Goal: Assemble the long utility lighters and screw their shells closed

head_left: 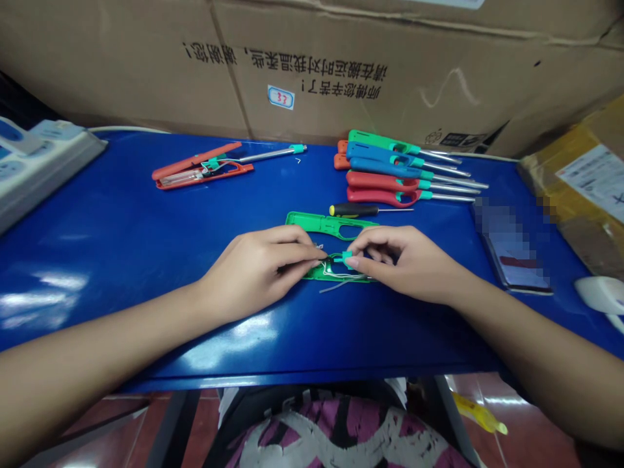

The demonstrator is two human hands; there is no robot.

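We're watching two hands working close together over an opened green shell [314, 273], which is lying on the blue table [121, 260] right beneath their fingertips. The left hand [273, 266] is bringing its thumb and fingers almost together at the shell's left end; we're seeing a dark bit at the tips but can't tell whether it is being gripped. The right hand [404, 263] is pinching a teal piece [347, 259] between thumb and forefinger, its other fingers curling loosely, and that piece is sitting over the shell between the two hands. Inside the shell, white wires [336, 275] are running along toward the right hand, which is hiding the far end. The matching green cover [312, 223] is lying just beyond the fingers, and past it a screwdriver [354, 210] is resting with its tip pointing right. A thin grey tube [333, 286] is lying on the near side of the shell.

Out beyond the left hand, we're spotting an orange-red lighter [197, 160] gaping open, its casing holding a clear tube [182, 177], white wires and a teal part. Beyond the right hand, closed lighters [383, 182] are lying in a pile, their casings hiding the insides. Behind everything, a big cardboard box [160, 84] is standing; we aren't seeing its contents.
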